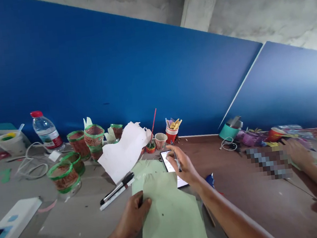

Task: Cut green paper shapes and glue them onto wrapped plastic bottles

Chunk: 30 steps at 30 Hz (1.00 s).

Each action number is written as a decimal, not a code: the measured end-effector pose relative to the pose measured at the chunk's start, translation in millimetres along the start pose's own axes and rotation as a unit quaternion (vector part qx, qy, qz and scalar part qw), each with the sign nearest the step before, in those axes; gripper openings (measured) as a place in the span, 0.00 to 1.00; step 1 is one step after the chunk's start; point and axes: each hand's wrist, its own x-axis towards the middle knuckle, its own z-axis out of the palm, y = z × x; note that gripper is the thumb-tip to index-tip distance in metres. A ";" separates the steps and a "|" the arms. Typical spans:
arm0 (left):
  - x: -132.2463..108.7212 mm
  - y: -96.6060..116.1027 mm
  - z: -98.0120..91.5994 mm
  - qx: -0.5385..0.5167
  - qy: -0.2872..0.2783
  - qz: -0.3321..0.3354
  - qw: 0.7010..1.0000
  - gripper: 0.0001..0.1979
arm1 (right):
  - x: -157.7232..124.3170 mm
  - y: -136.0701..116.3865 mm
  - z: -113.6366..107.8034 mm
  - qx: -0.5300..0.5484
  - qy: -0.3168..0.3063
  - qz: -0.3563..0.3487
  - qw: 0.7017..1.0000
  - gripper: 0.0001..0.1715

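While the left hand (135, 215) rests at the left edge of the green paper (172, 216), its fingers are half curled and its thumb lies over this edge; whether it pinches the paper or only presses it, I cannot tell. The head camera shows the paper lying on the surface (96, 225), in front of the person, between the two forearms. The right hand (182, 164) is partly closed and has hold of a pen (177, 160) among its bent fingers. Its fingertips are over the lit phone (167, 165), which lies just beyond the paper; whether they touch the screen is not clear.

To the left of the paper, two markers (117, 188) lie side by side, and behind them leans a torn white sheet (126, 151). Farther left are several brown cups with green rims (63, 176) and a bottle with a red cap (47, 133). Behind the phone are a small paper cup (161, 141) and a red cup (172, 135), which is filled with sticks. At the far right, a co-worker's hands (298, 152) are near purple pieces (249, 138).
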 end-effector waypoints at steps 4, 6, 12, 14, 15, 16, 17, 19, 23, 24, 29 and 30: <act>1.6 -1.7 -1.6 -0.001 0.009 -0.011 1.000 0.18 | -1.2 13.2 -10.9 -0.030 0.016 -0.023 0.999 0.19; 2.7 -2.7 -2.0 0.000 0.013 -0.010 1.000 0.19 | -5.7 18.5 -12.5 -0.041 0.008 -0.022 0.999 0.20; 7.9 -4.2 -7.0 0.014 0.031 0.021 0.999 0.18 | -23.6 35.3 -3.0 -0.056 -0.056 -0.011 0.997 0.24; 9.4 -3.5 -9.8 0.019 0.046 0.050 0.997 0.16 | -28.3 39.8 0.3 -0.057 -0.076 -0.001 0.995 0.25; 10.2 -3.1 -11.2 0.021 0.054 0.065 0.996 0.16 | -30.1 41.7 1.2 -0.056 -0.082 0.002 0.995 0.25; 11.0 -2.7 -12.4 0.023 0.061 0.078 0.995 0.16 | -31.3 43.4 1.6 -0.056 -0.083 0.003 0.995 0.25; 11.9 -2.4 -13.6 0.024 0.069 0.089 0.993 0.16 | -32.2 45.0 1.5 -0.057 -0.080 0.001 0.995 0.25; 14.1 -2.3 -15.3 0.016 0.092 0.098 0.991 0.17 | -32.8 48.3 -0.3 -0.061 -0.061 -0.004 0.996 0.25; 18.2 -2.0 -17.7 -0.025 0.155 0.071 0.985 0.23 | -33.1 57.1 -4.9 -0.042 -0.006 0.022 0.999 0.25; 18.5 -1.1 -18.2 -0.028 0.163 0.067 0.984 0.24 | -33.4 59.4 -5.5 -0.036 0.003 0.030 0.999 0.25; 15.9 7.0 -21.8 -0.014 0.185 0.101 0.978 0.22 | -36.5 66.2 -4.7 -0.062 -0.049 0.032 0.996 0.27; 15.6 8.6 -22.9 -0.012 0.197 0.110 0.974 0.22 | -37.2 66.7 -4.0 -0.075 -0.067 0.024 0.995 0.28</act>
